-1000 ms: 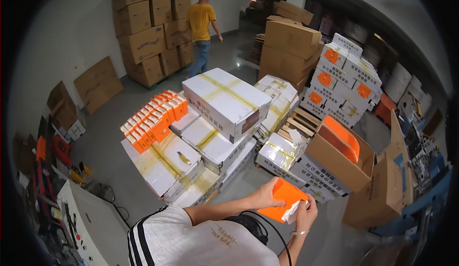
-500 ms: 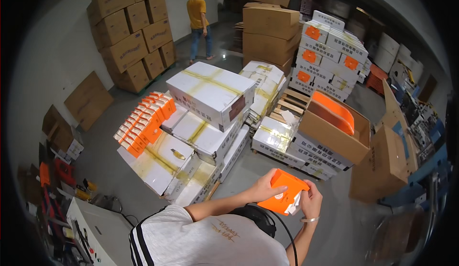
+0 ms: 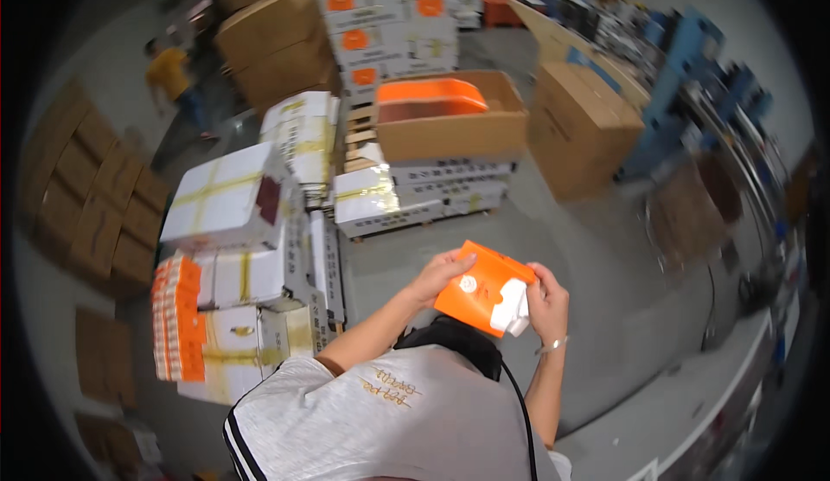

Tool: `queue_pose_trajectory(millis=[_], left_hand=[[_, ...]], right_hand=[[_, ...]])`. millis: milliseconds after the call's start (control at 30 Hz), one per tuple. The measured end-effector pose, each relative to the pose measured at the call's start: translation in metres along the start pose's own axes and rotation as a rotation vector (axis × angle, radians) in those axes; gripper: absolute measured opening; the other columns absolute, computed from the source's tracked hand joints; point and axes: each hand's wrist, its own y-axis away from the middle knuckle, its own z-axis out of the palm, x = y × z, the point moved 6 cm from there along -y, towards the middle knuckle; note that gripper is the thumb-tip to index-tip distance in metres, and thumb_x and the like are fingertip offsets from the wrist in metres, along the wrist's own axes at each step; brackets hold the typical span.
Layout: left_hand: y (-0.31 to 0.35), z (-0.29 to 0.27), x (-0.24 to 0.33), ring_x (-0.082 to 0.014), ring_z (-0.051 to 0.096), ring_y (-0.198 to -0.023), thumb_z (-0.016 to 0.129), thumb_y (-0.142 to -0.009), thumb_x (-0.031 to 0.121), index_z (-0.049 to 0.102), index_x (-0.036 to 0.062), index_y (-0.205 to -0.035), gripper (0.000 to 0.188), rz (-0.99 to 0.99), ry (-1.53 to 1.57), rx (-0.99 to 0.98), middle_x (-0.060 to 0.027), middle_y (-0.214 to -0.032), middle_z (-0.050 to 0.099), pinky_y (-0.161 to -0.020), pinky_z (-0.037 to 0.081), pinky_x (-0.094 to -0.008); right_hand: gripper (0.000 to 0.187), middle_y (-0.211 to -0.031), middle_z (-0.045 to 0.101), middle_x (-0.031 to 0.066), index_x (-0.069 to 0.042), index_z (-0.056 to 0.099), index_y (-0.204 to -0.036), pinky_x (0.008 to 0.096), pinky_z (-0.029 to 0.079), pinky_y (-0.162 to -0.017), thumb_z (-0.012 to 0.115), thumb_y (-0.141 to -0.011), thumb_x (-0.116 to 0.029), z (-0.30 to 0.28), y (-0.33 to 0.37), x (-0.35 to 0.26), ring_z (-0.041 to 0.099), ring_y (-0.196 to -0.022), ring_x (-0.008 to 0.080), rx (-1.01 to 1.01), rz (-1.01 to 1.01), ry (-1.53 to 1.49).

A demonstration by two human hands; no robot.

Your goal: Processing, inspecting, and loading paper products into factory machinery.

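Note:
Both of my hands hold an orange folding carton (image 3: 471,291) in front of my chest. It is flat-looking, with a white round mark on its face and white flaps or paper at its right end. My left hand (image 3: 439,278) grips the left edge, thumb lying on top. At the upper right corner, my right hand (image 3: 547,305) pinches the carton beside the white part. Some of my right fingers are hidden behind it. An open brown box (image 3: 454,140) with orange pieces (image 3: 432,99) inside stands ahead on stacked white boxes.
To the left, a row of orange-and-white cartons (image 3: 179,317) sits on stacked white boxes (image 3: 220,200). Brown boxes (image 3: 277,44) and a labelled white stack (image 3: 389,27) stand farther back. A tall brown box (image 3: 579,127) and blue machinery (image 3: 683,83) are at right. A person in yellow (image 3: 173,75) is far left.
My view has turned to the right, so the stacks appear farther left. Both hands still hold the orange carton, and more of its white end shows.

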Motion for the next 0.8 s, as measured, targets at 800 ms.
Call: queue_pose_trajectory(millis=[800], left_hand=[[-0.349, 0.209, -0.080, -0.0065, 0.050, -0.047, 0.047, -0.091, 0.037, 0.052, 0.0026, -0.097, 0.035, -0.004, -0.673, -0.200, -0.0028, -0.069, 0.056, -0.035, 0.034, -0.0202]], right_hand=[[0.036, -0.088, 0.060, 0.0073, 0.005, 0.053, -0.105, 0.0260, 0.050, -0.068, 0.060, -0.073, -0.009, -0.231, -0.103, 0.135, 0.059, -0.076, 0.0130, 0.581, 0.519, -0.343]])
